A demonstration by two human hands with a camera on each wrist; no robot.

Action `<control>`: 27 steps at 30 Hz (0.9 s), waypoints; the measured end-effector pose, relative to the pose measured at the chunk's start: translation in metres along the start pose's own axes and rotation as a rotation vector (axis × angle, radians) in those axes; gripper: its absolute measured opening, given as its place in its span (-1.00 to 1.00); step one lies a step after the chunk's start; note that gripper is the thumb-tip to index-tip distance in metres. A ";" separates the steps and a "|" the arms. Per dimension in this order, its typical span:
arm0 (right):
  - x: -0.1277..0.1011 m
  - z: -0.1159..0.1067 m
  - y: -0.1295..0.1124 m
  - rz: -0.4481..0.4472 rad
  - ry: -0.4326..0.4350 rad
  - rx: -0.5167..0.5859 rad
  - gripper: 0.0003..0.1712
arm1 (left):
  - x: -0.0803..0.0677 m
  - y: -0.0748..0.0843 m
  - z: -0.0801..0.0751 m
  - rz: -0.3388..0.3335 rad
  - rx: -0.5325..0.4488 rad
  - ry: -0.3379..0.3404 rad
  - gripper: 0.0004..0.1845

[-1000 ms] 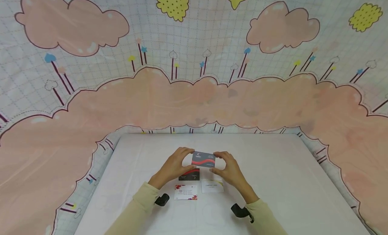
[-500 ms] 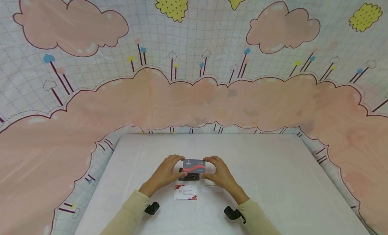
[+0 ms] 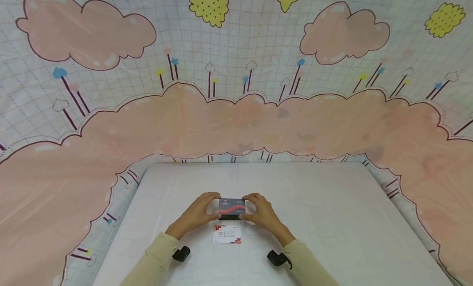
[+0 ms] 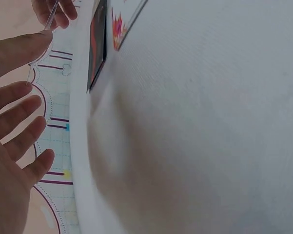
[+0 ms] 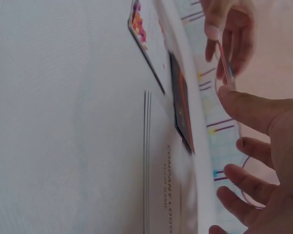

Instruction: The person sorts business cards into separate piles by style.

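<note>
In the head view a grey business card (image 3: 231, 206) with a red wave is held up between both hands. My left hand (image 3: 197, 212) pinches its left edge and my right hand (image 3: 263, 212) its right edge, thumbs below. Both wrist views show this card edge-on, raised off the table. Lower down lies a black business card (image 5: 181, 102) with a red stripe, largely covered by the held card in the head view. Nearer me is a white business card (image 3: 226, 234) with red floral corners. A white "Company Logo" card stack (image 5: 161, 185) lies beside it, mostly behind my right hand in the head view.
Everything lies on a white table (image 3: 332, 220). A patterned cloth (image 3: 258, 122) with pink clouds hangs behind and around it. Black wrist mounts (image 3: 181, 254) hang below both sleeves.
Both hands have carried the grey card left and down, toward me, until it stands over the black card. The cards on the table have stayed in place.
</note>
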State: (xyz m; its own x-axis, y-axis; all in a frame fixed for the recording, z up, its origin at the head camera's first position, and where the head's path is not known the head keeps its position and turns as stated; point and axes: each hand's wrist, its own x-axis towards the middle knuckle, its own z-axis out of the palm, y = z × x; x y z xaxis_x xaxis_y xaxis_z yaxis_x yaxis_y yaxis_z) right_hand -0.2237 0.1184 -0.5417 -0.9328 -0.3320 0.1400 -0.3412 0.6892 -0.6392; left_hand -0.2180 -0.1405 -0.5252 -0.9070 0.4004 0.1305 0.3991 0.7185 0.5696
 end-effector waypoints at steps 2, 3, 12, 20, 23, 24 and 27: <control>0.002 0.002 0.000 -0.002 -0.005 -0.013 -0.31 | 0.000 -0.003 0.001 -0.002 0.001 -0.005 -0.33; 0.002 0.004 0.000 -0.001 -0.010 -0.022 -0.31 | -0.001 -0.005 0.002 -0.001 0.001 -0.004 -0.33; 0.005 0.010 -0.001 -0.002 -0.027 -0.115 -0.35 | 0.001 -0.017 0.011 0.002 0.047 -0.006 -0.39; 0.004 0.014 -0.002 0.005 -0.025 -0.185 -0.35 | 0.002 -0.020 0.015 0.010 0.050 -0.020 -0.40; 0.004 0.016 -0.001 0.013 -0.023 -0.209 -0.36 | 0.002 -0.019 0.017 -0.003 0.047 -0.027 -0.41; 0.004 0.016 0.000 0.018 -0.024 -0.211 -0.36 | 0.002 -0.019 0.018 -0.001 0.050 -0.026 -0.41; 0.005 0.018 0.001 0.020 -0.022 -0.217 -0.37 | 0.002 -0.020 0.020 -0.003 0.071 -0.025 -0.40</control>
State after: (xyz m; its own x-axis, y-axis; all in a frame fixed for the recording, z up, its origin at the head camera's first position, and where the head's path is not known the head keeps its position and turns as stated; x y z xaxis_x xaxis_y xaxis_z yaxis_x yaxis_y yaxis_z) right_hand -0.2263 0.1061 -0.5549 -0.9378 -0.3290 0.1112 -0.3417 0.8173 -0.4639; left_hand -0.2253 -0.1428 -0.5525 -0.9050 0.4115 0.1074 0.4053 0.7582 0.5108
